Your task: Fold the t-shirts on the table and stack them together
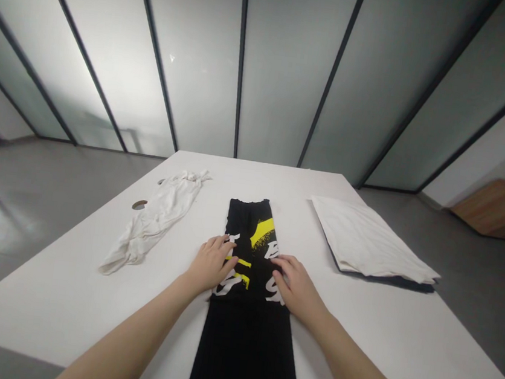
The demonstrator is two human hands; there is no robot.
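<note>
A black garment [249, 347] with yellow and white print lies as a long, narrow strip down the middle of the table, running toward me past the lower edge of the view. Its far part is a printed layer that ends in a straight edge; whether it is a shirt or trousers I cannot tell. My left hand [212, 262] rests on the left side of the printed part, fingers stretched over the cloth. On the right side, my right hand [299, 285] lies with its fingertips on the print. Neither hand grips the fabric.
The white table [276, 180] bears a crumpled white garment [157, 221] at the left, beside a round hole [140, 205]. At the right lies a flat stack of folded cloth [369, 239], white over dark. Frosted glass panels [284, 71] stand behind the table.
</note>
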